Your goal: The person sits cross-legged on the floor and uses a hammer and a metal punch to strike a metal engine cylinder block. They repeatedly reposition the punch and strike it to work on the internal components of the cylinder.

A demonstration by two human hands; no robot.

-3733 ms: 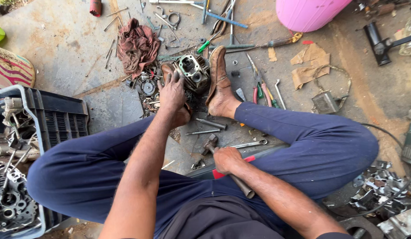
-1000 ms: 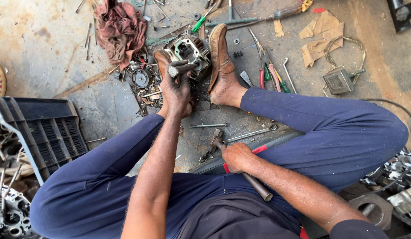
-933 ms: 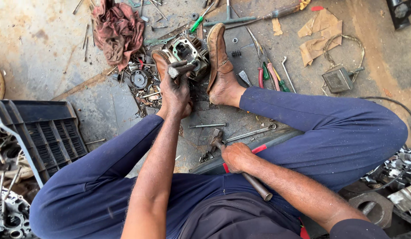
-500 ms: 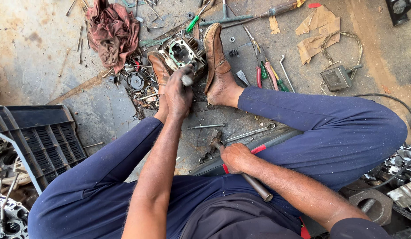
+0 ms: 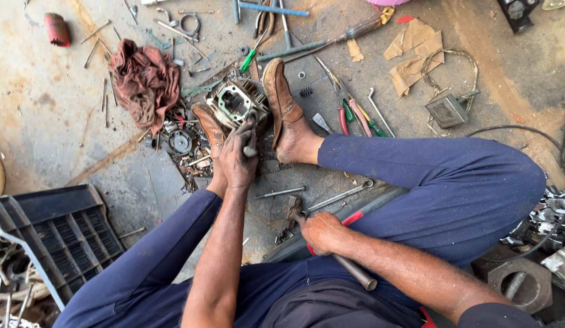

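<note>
Stained concrete floor [image 5: 45, 121], scattered tools, red rag [image 5: 145, 82], dark plastic crate [image 5: 63, 234], daylight

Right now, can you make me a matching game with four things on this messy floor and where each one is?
Things:
1. hammer
2. engine part
3. red rag
4. punch

Places:
A. between the two shoes
B. in the right hand
C. in the left hand
D. crumpled on the floor, left of the shoes

Pairs: 1-B, 2-A, 3-D, 4-C

I see a grey metal engine part [image 5: 235, 103], open side up, wedged between two brown shoes on the floor; a short steel punch [image 5: 252, 141] stands against it; a hammer [image 5: 328, 252] lies nearer, handle back.
</note>
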